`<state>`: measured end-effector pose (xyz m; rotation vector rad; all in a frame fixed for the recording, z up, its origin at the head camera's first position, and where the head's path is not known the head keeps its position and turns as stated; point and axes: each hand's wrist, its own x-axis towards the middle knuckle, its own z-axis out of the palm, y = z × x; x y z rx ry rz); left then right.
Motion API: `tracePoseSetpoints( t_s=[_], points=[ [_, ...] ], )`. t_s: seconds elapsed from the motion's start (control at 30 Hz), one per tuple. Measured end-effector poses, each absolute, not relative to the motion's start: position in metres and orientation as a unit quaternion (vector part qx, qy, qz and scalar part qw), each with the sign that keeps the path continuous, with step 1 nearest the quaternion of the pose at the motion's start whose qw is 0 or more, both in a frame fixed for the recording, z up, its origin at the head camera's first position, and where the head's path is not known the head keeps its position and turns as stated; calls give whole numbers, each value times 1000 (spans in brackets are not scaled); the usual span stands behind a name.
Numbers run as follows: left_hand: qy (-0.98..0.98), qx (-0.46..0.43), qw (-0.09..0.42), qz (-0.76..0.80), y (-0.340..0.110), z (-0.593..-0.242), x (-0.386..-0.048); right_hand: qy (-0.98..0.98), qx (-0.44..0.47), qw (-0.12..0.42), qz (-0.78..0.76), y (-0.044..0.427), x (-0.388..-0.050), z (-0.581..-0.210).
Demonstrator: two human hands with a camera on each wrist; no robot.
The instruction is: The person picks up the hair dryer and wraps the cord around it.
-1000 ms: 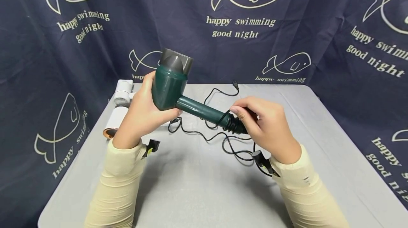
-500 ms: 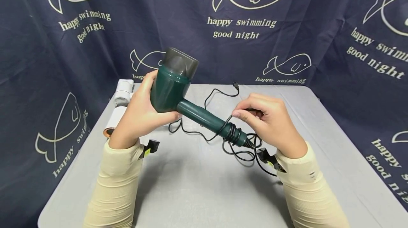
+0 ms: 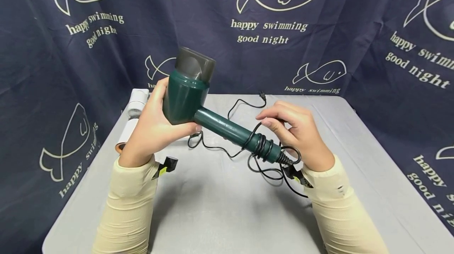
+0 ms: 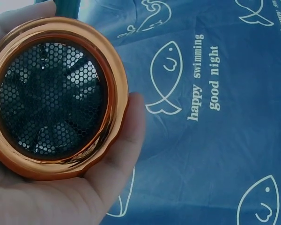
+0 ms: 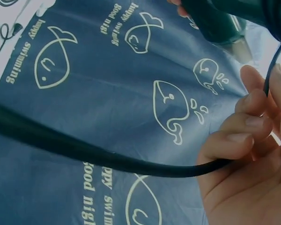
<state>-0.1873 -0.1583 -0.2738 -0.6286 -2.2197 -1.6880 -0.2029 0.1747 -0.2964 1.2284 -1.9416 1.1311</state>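
Note:
My left hand (image 3: pixel 150 127) grips the body of a dark green hair dryer (image 3: pixel 186 98), holding it above the table with its smoky nozzle (image 3: pixel 195 64) upward. In the left wrist view the dryer's copper-rimmed mesh end (image 4: pixel 49 98) faces the camera. Several turns of black cord (image 3: pixel 262 146) wrap the lower handle. My right hand (image 3: pixel 301 135) pinches the cord above the handle's end between thumb and fingers. The right wrist view shows the cord (image 5: pixel 178 170) running through the curled fingers of the hand (image 5: pixel 253 154).
Behind my left hand, at the table's left, lie a small white fan-like device (image 3: pixel 136 102) and a white cylinder with a copper rim (image 3: pixel 120 146). Loose cord (image 3: pixel 220 147) trails over the grey table (image 3: pixel 227 214), a plug (image 3: pixel 262 95) at the back edge. Printed curtains surround it.
The dryer has shifted slightly left, its handle end swinging lower and coming into sight from behind my right hand. My right hand went a little right, then back, with the cord.

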Motion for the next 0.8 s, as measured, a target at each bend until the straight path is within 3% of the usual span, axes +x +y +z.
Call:
tracePoseSetpoints(
  t_s=[0.53, 0.8],
  points=[
    [-729, -216, 169, -627, -154, -267, -180, -749, 445, 289, 396, 157, -203, -307],
    [-727, -202, 186, -629, -147, -256, -169, -773, 418, 233, 416, 151, -200, -312]
  ],
)
